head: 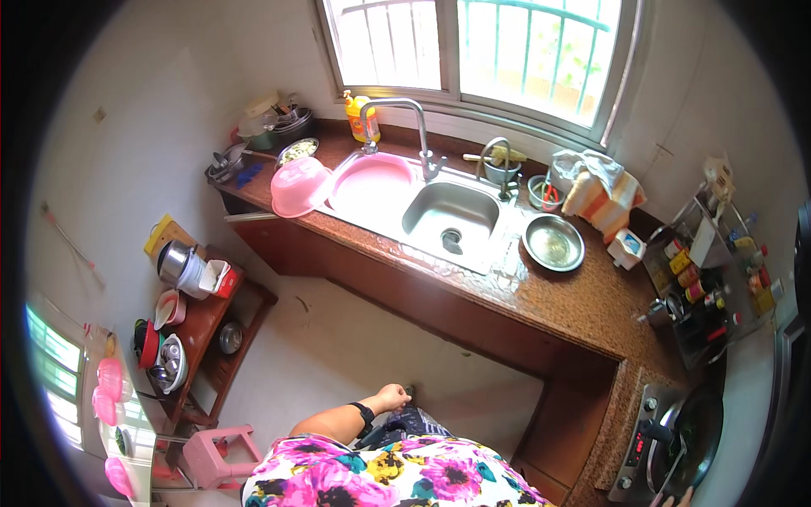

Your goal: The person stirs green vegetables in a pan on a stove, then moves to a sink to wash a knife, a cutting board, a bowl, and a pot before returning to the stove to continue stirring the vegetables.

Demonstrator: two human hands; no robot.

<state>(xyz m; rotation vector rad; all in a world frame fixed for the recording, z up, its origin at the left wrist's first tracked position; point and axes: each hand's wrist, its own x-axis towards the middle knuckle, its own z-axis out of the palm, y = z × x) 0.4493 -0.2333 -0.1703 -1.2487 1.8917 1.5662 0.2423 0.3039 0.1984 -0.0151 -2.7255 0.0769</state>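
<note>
My left hand [394,398], with a black band on its wrist, hangs in front of my body above the floor, its fingers curled and nothing seen in it. Only some fingers of my right hand [683,499] show at the bottom right edge, beside the wok [703,437] and the lower end of a thin metal utensil [670,472]. Whether they grip it cannot be told. The wok sits on the stove [635,437], whose display is lit. A glass lid [659,437] with a black knob stands tilted at the wok's near side.
A granite counter [570,304] holds a steel sink [451,212], a pink basin [374,180], an upturned pink basin [299,187] and a metal bowl [553,243]. Seasoning bottles [690,279] fill a rack by the stove. A wooden shelf [203,317] and pink stool [218,453] stand left.
</note>
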